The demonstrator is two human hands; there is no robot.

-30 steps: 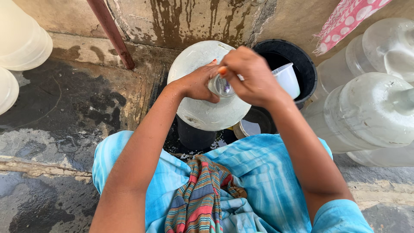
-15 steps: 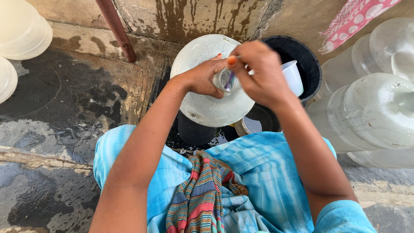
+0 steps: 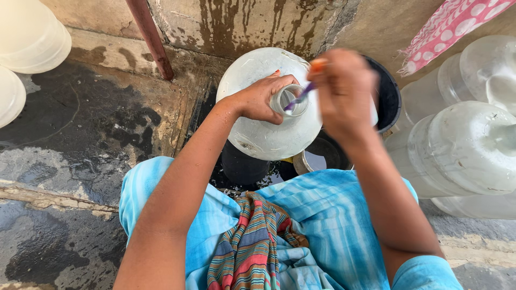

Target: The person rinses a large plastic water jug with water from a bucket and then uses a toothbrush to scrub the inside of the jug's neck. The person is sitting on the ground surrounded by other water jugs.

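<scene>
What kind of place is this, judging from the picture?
Probably an outdoor washing spot for water jugs: a wet concrete floor, a stained wall, and many large translucent jugs beside a black bucket.

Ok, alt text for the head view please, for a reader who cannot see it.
Seen from above, a person's left hand grips the neck of a large translucent water jug while the right hand pokes a thin purple tool into its mouth. More jugs stand on the person's right on wet concrete floor.

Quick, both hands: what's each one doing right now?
Left hand: closed around the neck of the large water jar.
Right hand: closed on a thin purple brush handle, blurred.
</scene>
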